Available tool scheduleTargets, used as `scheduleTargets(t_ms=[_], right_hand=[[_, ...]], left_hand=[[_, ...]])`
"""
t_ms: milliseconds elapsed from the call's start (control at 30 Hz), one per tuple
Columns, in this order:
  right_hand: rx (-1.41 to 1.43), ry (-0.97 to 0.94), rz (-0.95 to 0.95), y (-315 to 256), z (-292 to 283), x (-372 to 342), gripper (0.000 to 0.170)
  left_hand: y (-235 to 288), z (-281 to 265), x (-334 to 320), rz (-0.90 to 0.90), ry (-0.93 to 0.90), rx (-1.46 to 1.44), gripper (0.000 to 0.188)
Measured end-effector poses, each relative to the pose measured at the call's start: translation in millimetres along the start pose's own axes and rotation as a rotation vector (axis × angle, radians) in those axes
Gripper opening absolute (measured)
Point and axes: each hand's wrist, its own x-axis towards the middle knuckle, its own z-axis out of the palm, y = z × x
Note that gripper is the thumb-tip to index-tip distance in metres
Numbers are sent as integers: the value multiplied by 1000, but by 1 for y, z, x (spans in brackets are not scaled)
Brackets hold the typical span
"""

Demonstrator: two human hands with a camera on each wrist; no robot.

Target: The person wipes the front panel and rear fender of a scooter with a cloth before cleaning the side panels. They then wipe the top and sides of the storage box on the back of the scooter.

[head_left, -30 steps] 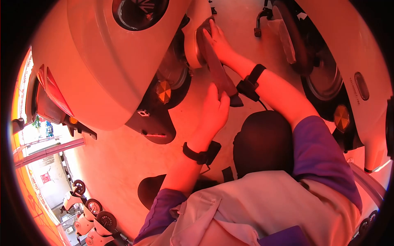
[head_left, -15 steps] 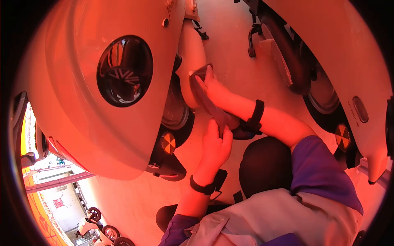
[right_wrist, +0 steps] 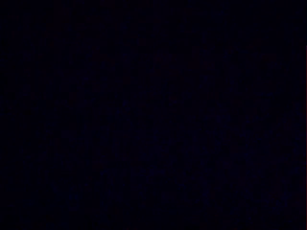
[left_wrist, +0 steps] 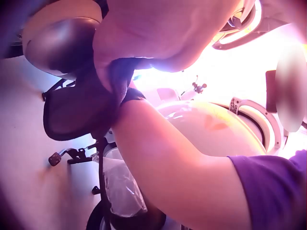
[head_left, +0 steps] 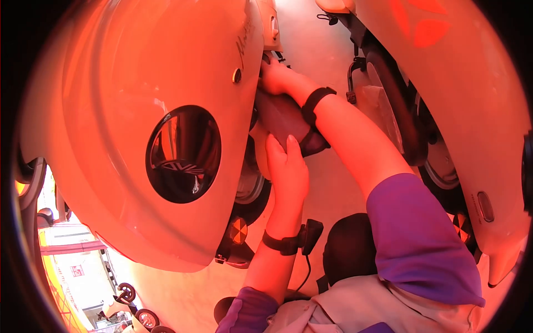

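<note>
A dark cloth (head_left: 283, 117) with a bound edge hangs stretched between my two hands beside the large light-bodied scooter (head_left: 127, 72). My left hand (head_left: 288, 169) pinches its lower part between thumb and fingers. In the left wrist view that hand (left_wrist: 158, 36) fills the top, with the cloth (left_wrist: 76, 108) drooping below it. Farther up, my right hand (head_left: 273, 76) grips the cloth's upper end close against the scooter's side, its fingertips partly hidden by the body panel. The right wrist view is black.
A second scooter (head_left: 461, 94) stands close on the right, its tyre (head_left: 438, 172) and pedal (head_left: 351, 95) facing the narrow aisle. My knee (head_left: 350, 247) is bent below my hands. Several small wheeled vehicles (head_left: 147, 318) stand at lower left.
My right hand has moved from the scooter's lower pale part up to beside its body panel, taking the cloth's upper end along. My left hand keeps its hold on the lower part.
</note>
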Motion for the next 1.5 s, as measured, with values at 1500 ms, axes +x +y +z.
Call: scheduleTargets(t_ms=[1500], right_hand=[[-81,510,-371,-54,33,-181,18]], left_hand=[[-45,-37,-113,50,-168,-62,28]])
